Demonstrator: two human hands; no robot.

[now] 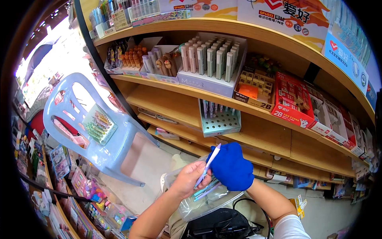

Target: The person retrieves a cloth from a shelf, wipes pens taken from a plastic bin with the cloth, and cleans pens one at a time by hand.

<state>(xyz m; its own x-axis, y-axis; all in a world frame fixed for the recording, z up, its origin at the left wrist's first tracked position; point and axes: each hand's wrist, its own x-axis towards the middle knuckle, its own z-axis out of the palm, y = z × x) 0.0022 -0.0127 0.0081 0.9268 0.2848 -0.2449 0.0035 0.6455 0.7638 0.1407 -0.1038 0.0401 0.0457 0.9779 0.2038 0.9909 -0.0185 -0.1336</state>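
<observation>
My left hand (190, 180) is closed around a slim pale purple pen (213, 156), which tilts up to the right. A bright blue cloth (231, 169) covers my right hand (251, 185), and its fingers are hidden inside the bunched folds. The cloth's left edge touches or lies just behind the pen's upper part. Below both hands, a clear plastic bin (189, 212) rests at my lap with several pastel pens (207, 192) in it.
A light blue plastic chair (133, 129) stands left, bearing a box of pens (101, 124). Ahead, wooden shelves (274, 137) hold a teal pen display box (221, 124), a tray of markers (213, 77) and red 2B boxes (292, 109). A black bag (217, 225) sits at my waist.
</observation>
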